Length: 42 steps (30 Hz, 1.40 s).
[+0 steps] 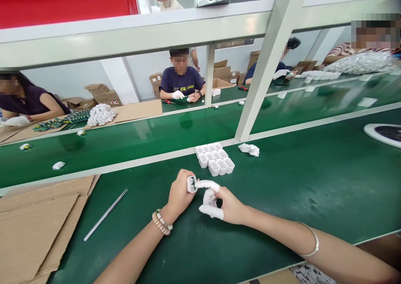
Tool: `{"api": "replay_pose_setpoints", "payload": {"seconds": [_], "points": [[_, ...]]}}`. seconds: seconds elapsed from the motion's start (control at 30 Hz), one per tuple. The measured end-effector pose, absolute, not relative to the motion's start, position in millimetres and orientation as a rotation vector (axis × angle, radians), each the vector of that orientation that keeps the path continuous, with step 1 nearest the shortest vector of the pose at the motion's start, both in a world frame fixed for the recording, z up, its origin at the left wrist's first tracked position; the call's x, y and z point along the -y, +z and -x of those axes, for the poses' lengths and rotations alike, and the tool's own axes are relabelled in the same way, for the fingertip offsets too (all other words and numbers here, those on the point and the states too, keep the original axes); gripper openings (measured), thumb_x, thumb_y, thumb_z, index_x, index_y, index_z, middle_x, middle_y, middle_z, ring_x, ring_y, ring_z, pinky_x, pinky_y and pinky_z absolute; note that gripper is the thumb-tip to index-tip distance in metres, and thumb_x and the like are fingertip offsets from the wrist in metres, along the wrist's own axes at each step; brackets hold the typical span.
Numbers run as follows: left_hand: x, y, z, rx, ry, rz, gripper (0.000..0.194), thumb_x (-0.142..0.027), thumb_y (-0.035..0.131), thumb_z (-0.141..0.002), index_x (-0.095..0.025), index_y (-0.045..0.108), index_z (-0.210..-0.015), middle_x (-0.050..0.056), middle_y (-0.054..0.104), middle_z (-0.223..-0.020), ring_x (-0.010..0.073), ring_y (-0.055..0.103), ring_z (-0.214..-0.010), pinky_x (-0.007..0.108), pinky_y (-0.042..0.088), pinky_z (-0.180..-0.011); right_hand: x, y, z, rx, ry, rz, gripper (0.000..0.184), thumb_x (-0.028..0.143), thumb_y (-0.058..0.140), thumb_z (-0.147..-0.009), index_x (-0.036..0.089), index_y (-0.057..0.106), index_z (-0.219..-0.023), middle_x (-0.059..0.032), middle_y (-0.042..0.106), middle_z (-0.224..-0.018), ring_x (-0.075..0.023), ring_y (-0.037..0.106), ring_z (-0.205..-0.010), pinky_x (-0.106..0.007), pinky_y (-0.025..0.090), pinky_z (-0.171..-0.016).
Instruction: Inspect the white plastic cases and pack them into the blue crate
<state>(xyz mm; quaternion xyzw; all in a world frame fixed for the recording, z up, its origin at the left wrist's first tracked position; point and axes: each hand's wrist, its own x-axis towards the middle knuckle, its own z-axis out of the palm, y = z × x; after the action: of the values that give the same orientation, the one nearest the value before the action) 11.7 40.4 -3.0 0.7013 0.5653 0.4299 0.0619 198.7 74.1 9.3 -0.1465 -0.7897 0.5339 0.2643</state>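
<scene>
My left hand point(180, 195) is closed around a small white plastic housing point(189, 184), its open end turned to the right. Inside it a bit of green circuit board and some pale parts show. My right hand point(231, 206) wears white finger cots. Its index finger reaches to the housing's open end and seems to touch the green part; thumb and index finger are spread apart, with nothing visible between them. Just beyond both hands stands a block of several empty white housings point(216, 158), open side up. To the left lies a pair of metal tweezers point(105, 214).
Cardboard sheets point(37, 229) cover the bench's left side. A crumpled white piece point(249, 149) lies near the slanted post point(266, 62). Beyond the rail, a green conveyor belt point(150, 133) carries small assemblies. Several co-workers sit across it. A round white-rimmed object point(369, 129) lies far right.
</scene>
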Motion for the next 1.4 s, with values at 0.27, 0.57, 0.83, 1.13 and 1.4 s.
{"api": "replay_pose_setpoints", "payload": {"seconds": [0.27, 0.57, 0.83, 1.13, 1.4], "points": [[-36.8, -0.5, -15.5, -1.645, 1.173, -1.981, 0.016, -0.023, 0.059, -0.084, -0.023, 0.048, -0.096, -0.001, 0.057, -0.087, 0.0141, 0.056, -0.070, 0.025, 0.042, -0.063, -87.5, 4.2, -200.4, 2.452, 0.271, 0.277, 0.056, 0.046, 0.048, -0.096, 0.016, 0.037, -0.143, 0.0012, 0.062, -0.064, -0.0152, 0.055, -0.049, -0.028, 0.037, -0.050], [-36.2, 2.1, -15.4, -1.669, 1.154, -1.970, 0.017, -0.020, 0.056, -0.081, -0.023, 0.049, -0.096, -0.001, 0.057, -0.088, 0.0147, 0.057, -0.072, 0.026, 0.043, -0.064, -88.9, 4.9, -200.3, 2.443, 0.201, 0.312, 0.052, 0.046, 0.046, -0.098, 0.014, 0.041, -0.139, 0.0023, 0.062, -0.062, -0.0146, 0.055, -0.047, -0.027, 0.033, -0.048], [-36.2, 1.3, -14.7, -1.678, 1.154, -1.961, 0.020, -0.018, 0.057, -0.078, -0.023, 0.049, -0.096, -0.001, 0.058, -0.089, 0.0146, 0.057, -0.071, 0.025, 0.042, -0.064, -87.8, 2.1, -199.4, 2.444, 0.264, 0.294, 0.052, 0.048, 0.048, -0.097, 0.015, 0.044, -0.138, 0.0021, 0.061, -0.061, -0.0139, 0.053, -0.047, -0.027, 0.033, -0.048], [-34.9, 0.6, -14.9, -1.691, 1.135, -1.928, 0.015, -0.024, 0.059, -0.083, -0.023, 0.049, -0.095, -0.001, 0.060, -0.088, 0.0144, 0.057, -0.070, 0.025, 0.041, -0.062, -88.5, 2.4, -199.7, 2.471, 0.259, 0.268, 0.042, 0.045, 0.048, -0.097, 0.015, 0.053, -0.127, 0.0011, 0.061, -0.062, -0.0146, 0.053, -0.048, -0.027, 0.034, -0.049], [-34.5, 1.0, -14.8, -1.712, 1.094, -1.983, 0.014, -0.028, 0.058, -0.084, -0.023, 0.049, -0.094, -0.001, 0.061, -0.086, 0.0143, 0.057, -0.067, 0.025, 0.040, -0.060, -88.9, 2.9, -200.2, 2.502, 0.422, 0.268, 0.038, 0.051, 0.048, -0.096, 0.016, 0.062, -0.099, 0.0001, 0.060, -0.059, -0.0135, 0.052, -0.048, -0.027, 0.037, -0.050]]}}
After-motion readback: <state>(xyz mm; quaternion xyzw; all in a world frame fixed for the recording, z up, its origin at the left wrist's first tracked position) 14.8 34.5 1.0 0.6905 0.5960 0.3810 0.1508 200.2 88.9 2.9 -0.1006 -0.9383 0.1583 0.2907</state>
